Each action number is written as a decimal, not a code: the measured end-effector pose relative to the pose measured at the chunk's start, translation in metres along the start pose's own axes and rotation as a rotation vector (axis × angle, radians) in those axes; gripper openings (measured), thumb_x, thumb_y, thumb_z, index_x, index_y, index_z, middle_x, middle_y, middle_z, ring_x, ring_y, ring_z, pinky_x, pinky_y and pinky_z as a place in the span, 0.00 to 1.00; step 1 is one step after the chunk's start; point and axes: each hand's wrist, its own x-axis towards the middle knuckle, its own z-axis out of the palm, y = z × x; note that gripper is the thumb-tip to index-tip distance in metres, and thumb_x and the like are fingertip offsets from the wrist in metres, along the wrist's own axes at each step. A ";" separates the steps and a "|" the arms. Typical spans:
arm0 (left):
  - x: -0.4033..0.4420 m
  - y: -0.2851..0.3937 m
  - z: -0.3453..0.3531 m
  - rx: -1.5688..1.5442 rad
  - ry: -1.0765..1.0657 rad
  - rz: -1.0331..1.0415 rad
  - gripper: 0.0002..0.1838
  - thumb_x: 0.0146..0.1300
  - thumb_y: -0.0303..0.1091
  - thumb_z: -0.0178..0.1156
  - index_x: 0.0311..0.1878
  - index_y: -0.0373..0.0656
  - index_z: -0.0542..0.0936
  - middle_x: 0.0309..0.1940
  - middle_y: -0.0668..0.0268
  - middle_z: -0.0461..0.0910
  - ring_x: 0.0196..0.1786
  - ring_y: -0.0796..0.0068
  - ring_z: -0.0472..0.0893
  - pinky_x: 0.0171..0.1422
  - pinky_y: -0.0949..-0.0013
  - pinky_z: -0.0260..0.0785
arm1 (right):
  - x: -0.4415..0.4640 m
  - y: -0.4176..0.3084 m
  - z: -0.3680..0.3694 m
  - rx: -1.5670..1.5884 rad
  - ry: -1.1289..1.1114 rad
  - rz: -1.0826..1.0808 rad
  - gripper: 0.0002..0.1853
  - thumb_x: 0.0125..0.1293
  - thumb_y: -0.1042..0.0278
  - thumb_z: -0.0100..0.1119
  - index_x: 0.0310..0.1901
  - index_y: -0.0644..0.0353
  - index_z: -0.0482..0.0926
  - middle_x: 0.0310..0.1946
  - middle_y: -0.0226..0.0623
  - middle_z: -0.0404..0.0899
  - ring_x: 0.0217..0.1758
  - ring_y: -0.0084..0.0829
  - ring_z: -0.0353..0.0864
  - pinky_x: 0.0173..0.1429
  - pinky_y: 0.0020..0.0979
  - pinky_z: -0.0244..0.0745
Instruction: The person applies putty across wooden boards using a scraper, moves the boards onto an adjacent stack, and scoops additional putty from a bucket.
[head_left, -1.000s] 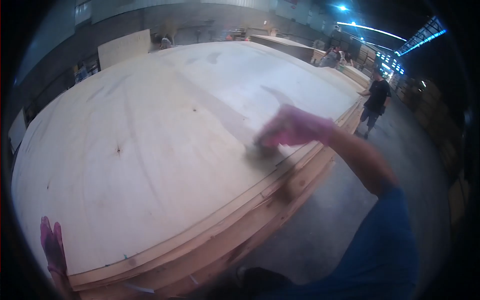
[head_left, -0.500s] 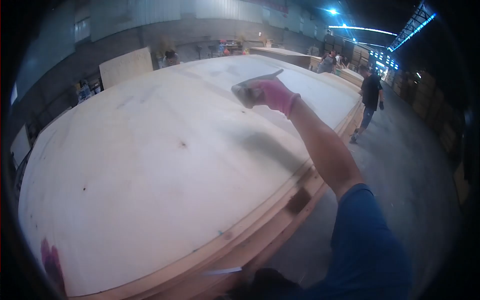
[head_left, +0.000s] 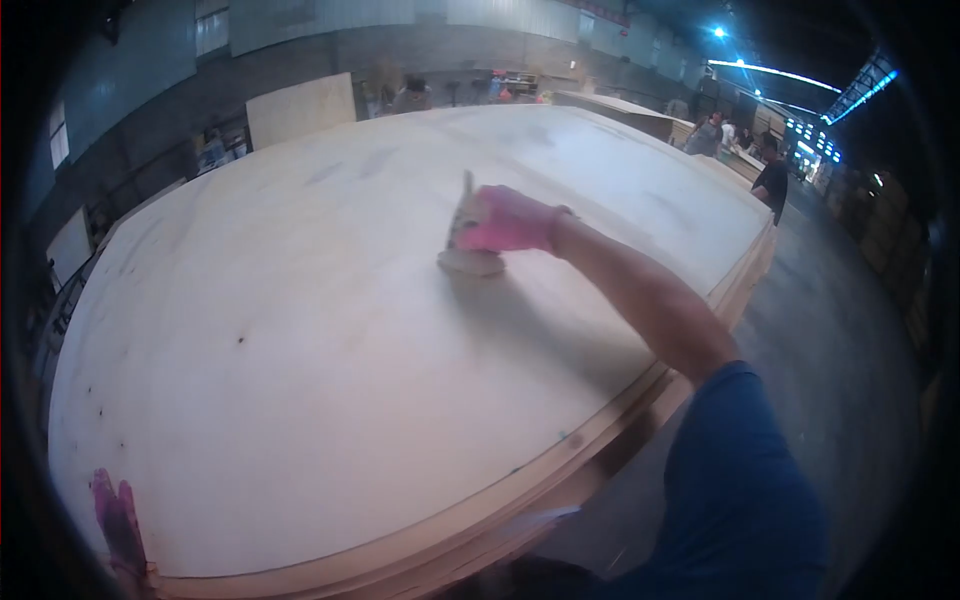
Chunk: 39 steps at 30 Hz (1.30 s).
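A large pale plywood sheet [head_left: 330, 400] lies flat on top of a stack and fills most of the view. My right hand [head_left: 510, 218], in a pink glove, is closed around what looks like a putty knife [head_left: 472, 262]. Its broad lower edge meets the sheet near the middle, and a narrow end points up; motion blurs the details. At the lower left corner of the sheet is my left hand [head_left: 120, 520], also in a pink glove, fingers stretched out along the edge and holding nothing visible. Small dark spots [head_left: 240, 341] dot the wood.
Layered board edges [head_left: 440, 545] run along the near side. Beyond the far edge stands an upright board [head_left: 302, 110]. Another stack [head_left: 615, 112] lies at the back. A person in dark clothes [head_left: 771, 185] is by the right corner, beside the concrete floor [head_left: 810, 350].
My right hand has brought the putty knife nearer and turned it, from raised over the sheet down onto it. The view has shifted left. The person at right now shows less behind the stack.
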 end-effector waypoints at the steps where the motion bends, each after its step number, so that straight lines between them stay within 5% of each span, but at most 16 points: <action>1: -0.004 0.019 -0.004 -0.091 0.028 -0.041 0.32 0.77 0.44 0.51 0.74 0.29 0.62 0.76 0.45 0.59 0.77 0.51 0.61 0.81 0.56 0.52 | -0.008 0.004 0.001 -0.045 -0.039 -0.064 0.22 0.55 0.55 0.70 0.45 0.63 0.82 0.48 0.45 0.84 0.50 0.40 0.84 0.53 0.40 0.77; 5: -0.011 0.081 -0.044 0.088 0.043 0.097 0.29 0.73 0.37 0.58 0.68 0.25 0.67 0.67 0.38 0.69 0.72 0.44 0.68 0.78 0.54 0.59 | -0.014 -0.055 0.030 0.027 -0.131 -0.073 0.15 0.62 0.58 0.64 0.40 0.62 0.83 0.50 0.43 0.83 0.52 0.36 0.82 0.54 0.37 0.75; 7: -0.014 0.097 -0.059 0.057 0.033 0.134 0.30 0.70 0.37 0.60 0.67 0.22 0.68 0.66 0.36 0.70 0.71 0.40 0.68 0.78 0.53 0.58 | 0.071 -0.055 0.095 -0.006 -0.057 -0.478 0.18 0.60 0.56 0.65 0.41 0.65 0.83 0.51 0.46 0.83 0.52 0.38 0.82 0.54 0.38 0.76; 9: -0.015 0.096 -0.064 0.029 0.023 0.204 0.33 0.69 0.40 0.61 0.67 0.22 0.67 0.66 0.35 0.69 0.71 0.39 0.68 0.78 0.52 0.57 | 0.101 -0.118 0.127 -0.045 0.010 -0.620 0.21 0.59 0.53 0.67 0.41 0.66 0.83 0.50 0.48 0.83 0.52 0.40 0.83 0.54 0.39 0.76; 13: -0.027 0.056 -0.093 0.058 -0.045 0.426 0.34 0.70 0.43 0.59 0.68 0.22 0.67 0.68 0.34 0.67 0.73 0.38 0.66 0.79 0.49 0.54 | 0.040 -0.283 0.136 -0.118 0.121 -0.322 0.25 0.54 0.46 0.69 0.41 0.64 0.84 0.47 0.46 0.85 0.51 0.43 0.84 0.55 0.40 0.77; 15: -0.024 0.011 -0.112 0.032 -0.110 0.482 0.34 0.71 0.43 0.57 0.68 0.23 0.67 0.69 0.34 0.66 0.74 0.38 0.64 0.80 0.48 0.52 | 0.005 -0.306 0.134 -0.197 -0.026 -0.335 0.21 0.58 0.51 0.68 0.38 0.65 0.85 0.37 0.43 0.86 0.43 0.37 0.85 0.49 0.36 0.78; 18: -0.001 -0.113 -0.113 0.044 -0.099 0.321 0.34 0.72 0.44 0.55 0.69 0.23 0.66 0.70 0.35 0.65 0.74 0.38 0.63 0.80 0.48 0.53 | -0.020 -0.310 0.142 0.102 -0.127 -0.497 0.16 0.64 0.57 0.67 0.36 0.65 0.86 0.30 0.38 0.85 0.37 0.27 0.83 0.43 0.31 0.79; 20: 0.023 -0.199 -0.119 0.152 -0.134 0.149 0.35 0.74 0.46 0.54 0.71 0.25 0.63 0.71 0.37 0.65 0.75 0.41 0.63 0.80 0.50 0.53 | -0.039 -0.341 0.143 0.303 -0.226 -0.224 0.14 0.66 0.59 0.66 0.41 0.65 0.86 0.33 0.36 0.85 0.36 0.23 0.82 0.41 0.29 0.79; 24: 0.060 -0.286 -0.123 0.165 -0.082 -0.307 0.32 0.77 0.47 0.51 0.72 0.29 0.64 0.71 0.40 0.66 0.74 0.44 0.65 0.80 0.53 0.55 | 0.014 -0.399 0.176 0.716 -0.030 -0.299 0.18 0.67 0.59 0.67 0.49 0.66 0.83 0.40 0.37 0.85 0.41 0.28 0.84 0.46 0.30 0.83; 29: 0.053 -0.383 -0.080 -0.030 0.058 -0.216 0.31 0.77 0.46 0.50 0.72 0.30 0.65 0.71 0.42 0.67 0.74 0.45 0.65 0.79 0.54 0.57 | 0.167 -0.457 0.201 0.878 0.079 -0.192 0.17 0.66 0.63 0.67 0.51 0.66 0.82 0.46 0.41 0.83 0.48 0.33 0.86 0.53 0.34 0.85; 33: 0.039 -0.374 -0.095 -0.382 0.058 -0.284 0.31 0.77 0.42 0.49 0.74 0.30 0.61 0.73 0.46 0.63 0.76 0.51 0.61 0.81 0.57 0.52 | 0.253 -0.487 0.230 1.202 -0.014 -0.102 0.17 0.64 0.62 0.67 0.50 0.65 0.83 0.42 0.41 0.85 0.48 0.33 0.86 0.52 0.35 0.85; 35: 0.065 -0.394 -0.065 -0.877 0.048 -0.376 0.33 0.80 0.45 0.44 0.78 0.34 0.53 0.79 0.55 0.51 0.81 0.64 0.50 0.84 0.61 0.43 | 0.321 -0.475 0.261 0.060 0.094 -0.392 0.18 0.60 0.62 0.69 0.49 0.63 0.85 0.41 0.42 0.86 0.48 0.35 0.87 0.50 0.37 0.84; 36: 0.065 -0.394 -0.068 -0.876 0.018 -0.403 0.33 0.81 0.46 0.43 0.79 0.35 0.51 0.81 0.58 0.48 0.83 0.68 0.47 0.85 0.62 0.41 | 0.345 -0.470 0.274 -0.509 0.147 -0.525 0.19 0.58 0.62 0.70 0.49 0.62 0.85 0.40 0.42 0.87 0.48 0.35 0.87 0.49 0.37 0.84; 37: 0.065 -0.394 -0.071 -0.873 -0.013 -0.428 0.34 0.82 0.47 0.41 0.80 0.36 0.49 0.83 0.60 0.44 0.84 0.72 0.43 0.86 0.63 0.38 | 0.373 -0.467 0.282 -0.450 0.096 -0.442 0.17 0.55 0.62 0.68 0.45 0.60 0.87 0.41 0.45 0.87 0.47 0.39 0.87 0.49 0.39 0.83; 39: 0.065 -0.366 -0.087 -0.398 -0.117 -0.416 0.34 0.81 0.47 0.42 0.80 0.36 0.50 0.83 0.60 0.44 0.84 0.71 0.43 0.86 0.64 0.39 | 0.411 -0.479 0.291 -0.502 0.028 -0.325 0.14 0.52 0.63 0.65 0.40 0.59 0.89 0.41 0.49 0.87 0.45 0.45 0.87 0.49 0.41 0.82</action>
